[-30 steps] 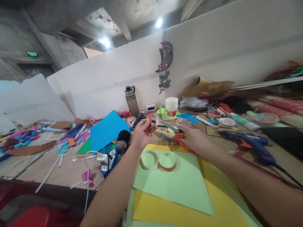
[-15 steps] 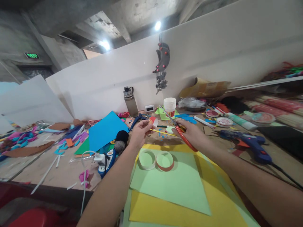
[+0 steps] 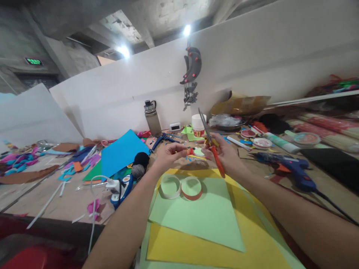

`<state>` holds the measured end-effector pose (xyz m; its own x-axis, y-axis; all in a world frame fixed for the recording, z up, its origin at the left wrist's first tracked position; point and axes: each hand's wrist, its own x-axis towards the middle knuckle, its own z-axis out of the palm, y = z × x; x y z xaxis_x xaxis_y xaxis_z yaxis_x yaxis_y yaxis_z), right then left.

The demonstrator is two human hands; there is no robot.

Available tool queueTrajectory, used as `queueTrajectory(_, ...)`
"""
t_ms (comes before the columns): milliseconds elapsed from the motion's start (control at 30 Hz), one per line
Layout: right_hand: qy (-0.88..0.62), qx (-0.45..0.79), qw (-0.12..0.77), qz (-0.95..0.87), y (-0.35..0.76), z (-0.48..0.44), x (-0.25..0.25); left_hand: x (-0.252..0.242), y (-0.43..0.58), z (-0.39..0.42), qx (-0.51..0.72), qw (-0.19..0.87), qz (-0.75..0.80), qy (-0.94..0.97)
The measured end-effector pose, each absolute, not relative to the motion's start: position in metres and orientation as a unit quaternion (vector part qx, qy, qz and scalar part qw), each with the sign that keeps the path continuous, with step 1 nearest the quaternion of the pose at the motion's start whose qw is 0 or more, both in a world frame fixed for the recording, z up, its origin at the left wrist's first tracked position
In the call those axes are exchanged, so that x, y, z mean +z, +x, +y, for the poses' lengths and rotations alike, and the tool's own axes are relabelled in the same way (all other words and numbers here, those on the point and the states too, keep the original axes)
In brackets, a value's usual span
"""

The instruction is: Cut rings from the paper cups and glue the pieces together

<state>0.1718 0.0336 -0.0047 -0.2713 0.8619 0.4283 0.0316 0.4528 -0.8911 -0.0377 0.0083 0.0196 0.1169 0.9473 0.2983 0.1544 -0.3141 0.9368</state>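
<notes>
My left hand (image 3: 170, 154) pinches a small red piece of paper cup (image 3: 190, 151) between thumb and fingertips. In my right hand (image 3: 224, 151) are scissors with orange handles (image 3: 217, 162), their blades pointing up and away from me. The right fingertips come close to the red piece; whether they touch it I cannot tell. Below the hands, two cut paper rings, a white one (image 3: 170, 197) and a red-edged one (image 3: 193, 197), stand side by side on a light green sheet (image 3: 196, 224). Under that lies a yellow sheet (image 3: 179, 248).
White stacked paper cups (image 3: 199, 121) and a bottle (image 3: 153, 121) stand at the back. To the right lies a blue glue gun (image 3: 297, 173) with its cord. On the left are a blue sheet (image 3: 122, 155), yarn balls (image 3: 138, 172), a power strip (image 3: 120, 194) and scraps.
The scissors have tipped more upright in my right hand, which has moved left towards the left hand. The red piece has turned and shows less of its surface.
</notes>
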Motion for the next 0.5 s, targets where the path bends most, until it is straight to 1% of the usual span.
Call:
queueTrajectory(100,-0.278,0.418,0.493,-0.711,0.166,0.023,0.001,0.018,-0.035,0.007,0.467,0.428,0.406,0.658)
queueTrajectory(167,-0.277,0.413,0.489,-0.717,0.162,0.02,0.0,0.016,-0.033,0.007,0.46,0.427,0.406,0.664)
queueTrajectory(267,-0.309,0.418,0.497,-0.695,0.157,0.022,-0.005,0.016,-0.031,0.009,0.508,0.366,0.416,0.66)
queueTrajectory(333,-0.319,0.433,0.518,-0.666,0.155,0.025,-0.007,0.016,-0.028,0.008,0.543,0.361,0.417,0.633)
queueTrajectory(367,-0.32,0.44,0.528,-0.652,0.155,0.025,-0.007,0.015,-0.026,0.008,0.55,0.384,0.415,0.615)
queueTrajectory(433,-0.318,0.46,0.539,-0.63,0.154,0.025,-0.006,0.013,-0.021,0.006,0.535,0.465,0.392,0.587)
queueTrajectory(500,-0.311,0.486,0.53,-0.621,0.153,0.021,-0.003,0.011,-0.017,0.004,0.511,0.534,0.353,0.574)
